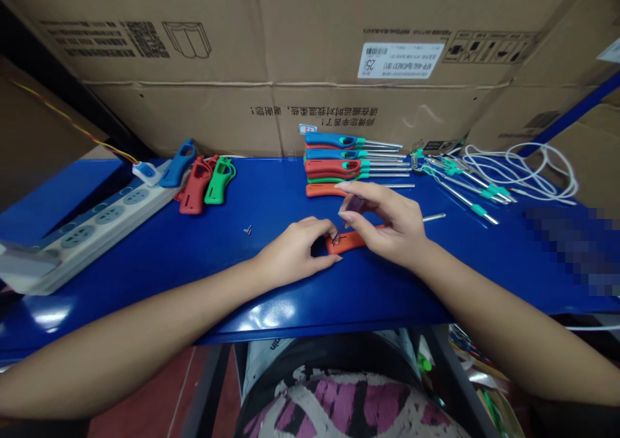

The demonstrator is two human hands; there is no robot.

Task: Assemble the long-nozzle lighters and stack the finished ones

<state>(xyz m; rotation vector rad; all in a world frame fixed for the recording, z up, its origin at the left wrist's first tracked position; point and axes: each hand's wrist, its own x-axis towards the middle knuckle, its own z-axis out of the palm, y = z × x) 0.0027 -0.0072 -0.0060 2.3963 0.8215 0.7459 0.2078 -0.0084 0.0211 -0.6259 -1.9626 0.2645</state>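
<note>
An orange gas lighter [351,241] lies flat on the blue table, its metal tube pointing right. My left hand [298,249] is closed around its handle end, thumb and fingers at the two sides. In my right hand [396,225] is a small screwdriver [355,204] with a dark purple handle, pinched between thumb and fingers above the lighter. The tool's shaft slants down towards the handle end, near my left fingertips; whether its tip sits in a screw is too small to tell. Left of my left hand lie a few small screws [248,230].
Behind my hands lies a stack of lighters [334,166]. Lighter shells [195,183] and a power strip [109,215] are on the left. Metal tubes with teal parts [477,199] and a white cable [542,166] lie right. A cardboard wall [217,112] closes the back.
</note>
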